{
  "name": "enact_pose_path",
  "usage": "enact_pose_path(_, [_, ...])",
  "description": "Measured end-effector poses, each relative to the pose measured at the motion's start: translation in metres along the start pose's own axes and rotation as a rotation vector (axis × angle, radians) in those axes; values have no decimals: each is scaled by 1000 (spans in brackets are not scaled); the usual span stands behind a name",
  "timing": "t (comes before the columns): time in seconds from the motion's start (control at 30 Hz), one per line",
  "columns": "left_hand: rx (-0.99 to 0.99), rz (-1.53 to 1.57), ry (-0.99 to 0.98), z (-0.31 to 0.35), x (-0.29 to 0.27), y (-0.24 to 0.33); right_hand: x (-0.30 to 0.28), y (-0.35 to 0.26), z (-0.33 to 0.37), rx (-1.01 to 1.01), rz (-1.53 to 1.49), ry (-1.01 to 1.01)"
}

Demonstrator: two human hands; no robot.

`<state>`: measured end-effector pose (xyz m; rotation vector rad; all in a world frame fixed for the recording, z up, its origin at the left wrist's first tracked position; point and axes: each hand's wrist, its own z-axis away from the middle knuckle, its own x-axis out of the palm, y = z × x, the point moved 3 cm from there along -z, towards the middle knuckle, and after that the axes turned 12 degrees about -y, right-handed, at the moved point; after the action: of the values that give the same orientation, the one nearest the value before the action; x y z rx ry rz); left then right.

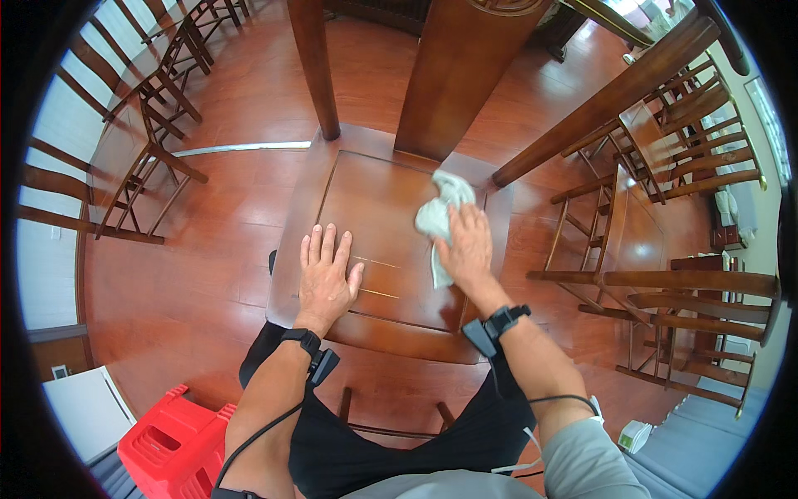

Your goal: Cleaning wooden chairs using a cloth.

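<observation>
A brown wooden chair (374,195) faces me, its seat below my hands and its broad back panel rising at the far side. Flat on the left part of the seat lies my left hand (327,279), fingers stretched out, holding nothing. My right hand (468,249) presses a pale green cloth (434,218) against the right side of the seat. Part of the cloth bunches out beyond the fingers, and another end hangs toward me. The palm's grip on it is hidden.
More wooden chairs (125,158) line the left wall, and others (615,224) stand at the right. A red plastic stool (170,445) is near my left forearm. Reddish wood flooring (224,208) surrounds the chair. A black cable (264,432) runs along my left forearm.
</observation>
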<state>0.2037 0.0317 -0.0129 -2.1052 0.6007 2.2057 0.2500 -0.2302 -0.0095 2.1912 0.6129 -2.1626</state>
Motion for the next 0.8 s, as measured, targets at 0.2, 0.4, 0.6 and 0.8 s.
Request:
enact_pose_path(0.2, [13,3,17,-2,-4,2,-17,37,-31,177,27,38])
enact_pose_path(0.4, [4,5,32,4,-3,-2,-19,37,14,267,8,-65])
enact_pose_path(0.6, [23,2,52,-1,-2,1,-21,-2,86,216,37,-43])
enact_pose_path(0.8, [39,-11,105,5,3,-5,-4,-67,160,92,-12,-111])
